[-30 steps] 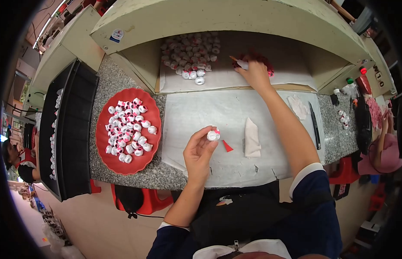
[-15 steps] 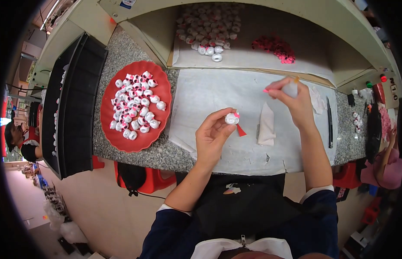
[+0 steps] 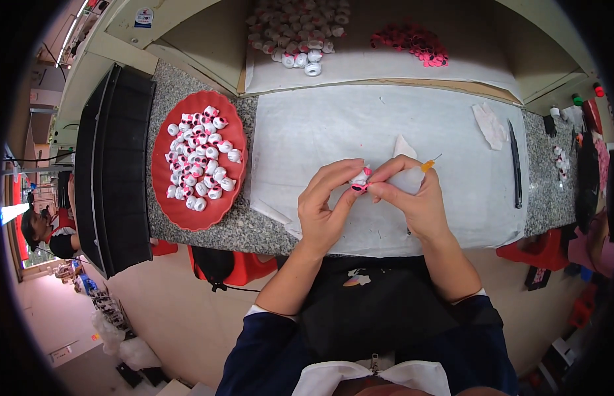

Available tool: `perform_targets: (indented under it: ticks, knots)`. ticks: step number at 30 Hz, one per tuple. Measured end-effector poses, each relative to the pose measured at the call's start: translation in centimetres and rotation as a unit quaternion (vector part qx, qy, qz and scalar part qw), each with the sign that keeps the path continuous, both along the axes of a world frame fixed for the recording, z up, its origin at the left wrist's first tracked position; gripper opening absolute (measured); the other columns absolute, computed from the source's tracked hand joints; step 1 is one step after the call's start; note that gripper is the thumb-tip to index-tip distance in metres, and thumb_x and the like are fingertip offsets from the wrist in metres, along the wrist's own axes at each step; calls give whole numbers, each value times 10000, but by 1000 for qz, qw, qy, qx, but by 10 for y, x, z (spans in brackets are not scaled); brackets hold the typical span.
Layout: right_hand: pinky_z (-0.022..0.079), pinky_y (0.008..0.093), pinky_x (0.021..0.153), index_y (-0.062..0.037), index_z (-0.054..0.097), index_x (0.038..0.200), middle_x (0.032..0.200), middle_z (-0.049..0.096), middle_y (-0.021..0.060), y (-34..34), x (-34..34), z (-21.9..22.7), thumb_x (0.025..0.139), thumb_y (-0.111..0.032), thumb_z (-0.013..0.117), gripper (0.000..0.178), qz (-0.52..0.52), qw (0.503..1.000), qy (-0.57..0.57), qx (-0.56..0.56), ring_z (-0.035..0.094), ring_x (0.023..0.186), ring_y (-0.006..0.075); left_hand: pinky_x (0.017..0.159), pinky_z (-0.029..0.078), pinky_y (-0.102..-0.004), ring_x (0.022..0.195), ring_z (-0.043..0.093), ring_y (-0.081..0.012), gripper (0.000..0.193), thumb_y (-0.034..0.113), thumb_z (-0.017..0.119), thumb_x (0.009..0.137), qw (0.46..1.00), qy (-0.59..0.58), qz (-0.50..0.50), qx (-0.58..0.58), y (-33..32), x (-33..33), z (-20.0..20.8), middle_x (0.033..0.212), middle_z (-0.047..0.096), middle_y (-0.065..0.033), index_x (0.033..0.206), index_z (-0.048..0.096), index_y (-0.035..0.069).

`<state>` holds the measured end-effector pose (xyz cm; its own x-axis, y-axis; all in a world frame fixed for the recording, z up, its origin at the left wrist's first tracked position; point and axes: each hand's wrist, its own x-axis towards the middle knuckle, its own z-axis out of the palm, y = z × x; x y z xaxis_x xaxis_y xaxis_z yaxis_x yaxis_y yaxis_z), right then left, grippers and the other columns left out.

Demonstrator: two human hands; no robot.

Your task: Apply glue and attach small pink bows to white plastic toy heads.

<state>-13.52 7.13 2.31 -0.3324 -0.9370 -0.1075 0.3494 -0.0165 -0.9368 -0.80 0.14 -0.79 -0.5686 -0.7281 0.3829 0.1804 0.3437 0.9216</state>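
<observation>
Between its thumb and fingers my left hand [image 3: 322, 204] pinches a small white figurine head [image 3: 360, 177] with a bit of pink on it. Touching the head's front is a tiny pair of pink sunglasses [image 3: 360, 188] with black lenses, gripped in the fingertips of my right hand [image 3: 422, 206]. The same right hand keeps a translucent squeeze bottle [image 3: 407, 180] tucked in its palm, its orange needle tip pointing up and right. Both hands meet over white paper [image 3: 307, 125]. A folded white cloth [image 3: 404, 146] lies just beyond them, partly hidden by my right hand.
Left stands a red scalloped plate [image 3: 160, 155] of white heads, many with pink sunglasses, beside a black bin [image 3: 116, 178]. The shelf holds heaped white heads [image 3: 297, 39] and pink sunglasses [image 3: 422, 45]. Crumpled tissue [image 3: 490, 125] and a dark slim tool [image 3: 516, 165] lie right.
My right hand has come down and left, bringing the pink sunglasses against the white head. The head has turned in my left hand. The whole view has shifted slightly.
</observation>
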Motion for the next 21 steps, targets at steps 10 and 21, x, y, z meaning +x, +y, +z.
perform_targets:
  ticks: [10, 21]
  knots:
    - [405, 204, 546, -8, 511, 761, 715, 525, 55, 0, 2, -11, 652, 15, 622, 157, -64, 991, 115, -37, 500, 639, 105, 809, 402, -288, 963, 488, -217, 257, -64, 539, 713, 975, 111, -34, 191, 2, 2, 11, 1039, 493, -169, 966, 508, -31]
    - [411, 212, 619, 1, 557, 873, 787, 576, 53, 0, 1, -7, 609, 5, 662, 284, 20, 990, 129, -57, 519, 688, 102, 806, 408, -281, 929, 507, -186, 217, -28, 518, 748, 948, 124, -140, 259, 1, 9, 7, 997, 524, -152, 964, 506, -35]
